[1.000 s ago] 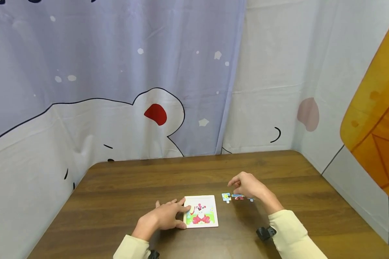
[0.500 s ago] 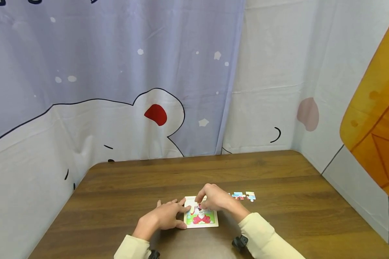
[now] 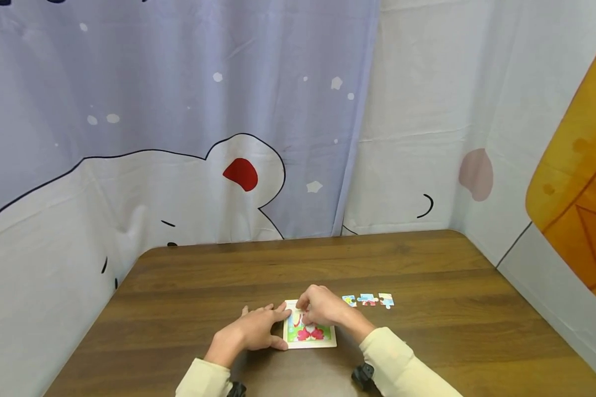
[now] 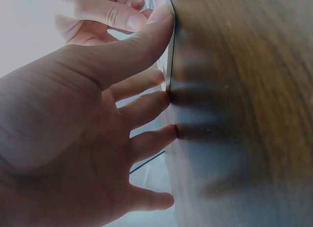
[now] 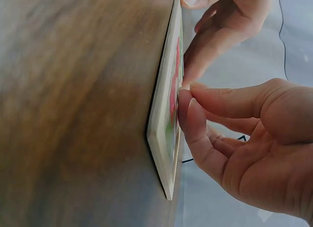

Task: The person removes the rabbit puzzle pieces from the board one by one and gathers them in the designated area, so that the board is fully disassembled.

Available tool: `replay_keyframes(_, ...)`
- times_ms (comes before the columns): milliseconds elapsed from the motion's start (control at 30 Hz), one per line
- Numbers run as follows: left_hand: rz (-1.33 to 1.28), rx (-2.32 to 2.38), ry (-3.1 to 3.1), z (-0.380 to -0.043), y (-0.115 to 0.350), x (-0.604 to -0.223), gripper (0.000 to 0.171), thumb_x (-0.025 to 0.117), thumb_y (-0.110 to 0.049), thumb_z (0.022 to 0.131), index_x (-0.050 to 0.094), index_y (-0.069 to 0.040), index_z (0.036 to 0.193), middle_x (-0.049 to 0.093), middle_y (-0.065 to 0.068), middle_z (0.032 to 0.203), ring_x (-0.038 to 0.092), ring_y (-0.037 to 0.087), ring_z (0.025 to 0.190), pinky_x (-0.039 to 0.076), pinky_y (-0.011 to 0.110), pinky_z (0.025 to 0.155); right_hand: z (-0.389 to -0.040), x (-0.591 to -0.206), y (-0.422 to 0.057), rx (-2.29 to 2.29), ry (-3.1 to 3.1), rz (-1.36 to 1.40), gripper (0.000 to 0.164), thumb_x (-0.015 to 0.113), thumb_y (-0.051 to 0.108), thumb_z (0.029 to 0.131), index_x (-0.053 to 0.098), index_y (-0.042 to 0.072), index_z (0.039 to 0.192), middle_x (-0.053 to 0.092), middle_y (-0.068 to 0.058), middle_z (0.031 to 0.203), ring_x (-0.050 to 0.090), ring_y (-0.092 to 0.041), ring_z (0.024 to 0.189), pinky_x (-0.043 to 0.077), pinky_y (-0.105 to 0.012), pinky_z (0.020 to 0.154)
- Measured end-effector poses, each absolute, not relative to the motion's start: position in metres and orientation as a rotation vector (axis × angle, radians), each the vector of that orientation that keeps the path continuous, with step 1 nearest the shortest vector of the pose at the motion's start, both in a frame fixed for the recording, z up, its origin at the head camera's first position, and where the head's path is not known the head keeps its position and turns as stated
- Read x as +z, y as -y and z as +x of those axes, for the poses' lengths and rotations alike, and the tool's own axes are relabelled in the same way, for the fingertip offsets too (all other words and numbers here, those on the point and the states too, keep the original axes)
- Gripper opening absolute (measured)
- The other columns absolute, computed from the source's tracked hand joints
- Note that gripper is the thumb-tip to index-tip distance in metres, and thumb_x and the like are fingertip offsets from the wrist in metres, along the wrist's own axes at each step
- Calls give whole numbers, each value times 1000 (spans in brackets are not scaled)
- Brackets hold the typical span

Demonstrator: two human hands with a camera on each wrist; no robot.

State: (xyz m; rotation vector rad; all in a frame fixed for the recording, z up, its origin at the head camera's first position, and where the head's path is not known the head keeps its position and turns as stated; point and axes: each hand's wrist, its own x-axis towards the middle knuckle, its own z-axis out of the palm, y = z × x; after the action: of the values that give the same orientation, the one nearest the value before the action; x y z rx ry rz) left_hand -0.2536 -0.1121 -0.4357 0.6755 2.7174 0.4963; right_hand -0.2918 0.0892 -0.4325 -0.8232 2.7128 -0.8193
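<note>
**Right hand (image 3: pixel 324 306) at the puzzle frame (image 3: pixel 313 345)**

Within the last second it has left the loose pieces (image 3: pixel 367 299) nearer the desk's (image 3: pixel 189 292) right edge; work appears shifted to the frame, midway between the side edges. Its fingertips and thumb nearly meet; any piece between cannot be made out. The left hand (image 3: pixel 257 329), spread, touches the frame's left side.

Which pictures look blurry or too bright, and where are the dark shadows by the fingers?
Left wrist: upper left washed out, smudgy shadows on the table beside the left hand; right wrist: table grain blurred; head: pale sheen on the near table, loose puzzle pieces small but fairly clear.
</note>
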Motion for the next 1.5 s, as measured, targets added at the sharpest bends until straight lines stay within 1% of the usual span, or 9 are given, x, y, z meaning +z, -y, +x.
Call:
replay_keyframes(133,677,497,-2718,-254,113,-436,75,80,-39,82,53,-12,147,44,11,154,37,42,141,19,78,104,-292,-433,-87,-813,-2696,-839,27,81,-4,72,77,2,98,69,1,82,59,-12,79,50,-26,71)
replay_keyframes(233,671,508,-2705,-253,113,-435,75,80,-38,82,53,-11,147,43,11,154,36,42,141,18,78,104,-292,-435,-85,-794,-2686,-854,20,81,-2,73,77,3,92,63,3,75,53,-9,73,47,-25,66)
replay_keyframes(367,663,525,-2669,-254,114,-436,76,78,-40,85,50,-12,149,41,10,156,34,42,143,18,76,106,-292,-436,-82,-748,-2701,-844,14,83,2,73,76,7,84,60,6,74,51,-9,73,46,-25,65)
replay_keyframes(500,662,538,-2649,-256,115,-436,72,72,-45,90,48,-14,151,40,10,157,32,42,144,19,75,107,-292,-436,-79,-691,-2725,-793,16,84,5,72,76,10,84,61,7,78,52,-10,77,47,-25,68)
replay_keyframes(633,653,537,-2689,-255,112,-437,65,67,-46,93,52,-15,148,43,11,154,36,42,141,19,76,106,-292,-436,-77,-649,-2730,-764,15,84,5,73,74,11,83,60,7,79,52,-11,77,46,-26,69)
replay_keyframes(833,634,491,-2822,-254,106,-440,57,73,-44,89,63,-16,138,57,17,140,52,42,128,25,75,104,-291,-434,-77,-662,-2715,-774,18,84,3,73,70,14,77,58,8,74,50,-10,72,45,-26,66)
replay_keyframes(967,638,467,-2884,-254,105,-442,58,76,-44,85,66,-15,135,61,14,137,58,41,121,30,75,101,-291,-435,-76,-691,-2713,-785,22,83,0,70,71,13,83,59,6,76,49,-9,73,44,-26,66)
replay_keyframes(1267,650,487,-2893,-256,107,-443,60,77,-46,83,66,-17,135,62,10,137,58,41,120,31,73,101,-293,-434,-76,-710,-2714,-764,21,85,3,71,72,12,84,60,6,79,52,-11,75,47,-28,70)
replay_keyframes(1500,644,504,-2896,-257,108,-445,59,77,-48,83,69,-16,132,63,14,134,58,42,120,33,72,101,-294,-435,-80,-803,-2657,-816,23,83,-1,73,65,11,80,56,6,70,51,-8,67,44,-26,63)
